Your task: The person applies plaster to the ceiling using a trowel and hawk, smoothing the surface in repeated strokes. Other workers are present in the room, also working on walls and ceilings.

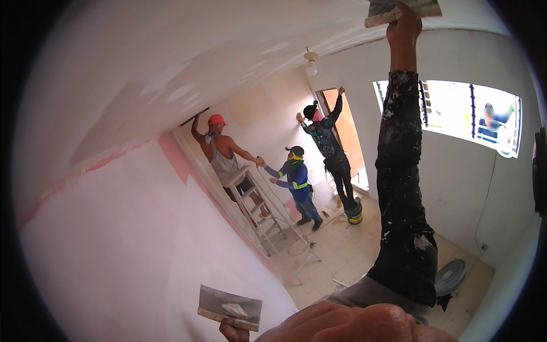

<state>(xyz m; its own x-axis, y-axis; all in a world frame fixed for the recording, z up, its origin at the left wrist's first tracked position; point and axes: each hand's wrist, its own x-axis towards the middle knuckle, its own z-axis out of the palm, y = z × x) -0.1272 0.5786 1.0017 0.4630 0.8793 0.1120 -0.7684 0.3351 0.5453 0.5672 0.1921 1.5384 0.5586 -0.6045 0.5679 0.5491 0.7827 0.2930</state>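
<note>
My right arm, in a paint-spattered black sleeve, is stretched high, and my right hand (405, 31) grips a wide putty knife (380, 12) up at the ceiling (245, 40). The picture's top edge cuts off part of that knife's blade. Low in the view, my left hand (235, 330) holds a second wide putty knife (213, 299) by its handle edge. A lump of white putty (235, 310) lies on the grey blade. The fingers of this hand are partly cut off by the lower edge.
One person stands on a stepladder (256, 214), reaching to the ceiling and toward a person in blue (296, 176). Another person in black (325, 139) stands on a bucket (354, 214) by the doorway. A bulb (311, 68) hangs from the ceiling. A round grey object (450, 277) sits at right.
</note>
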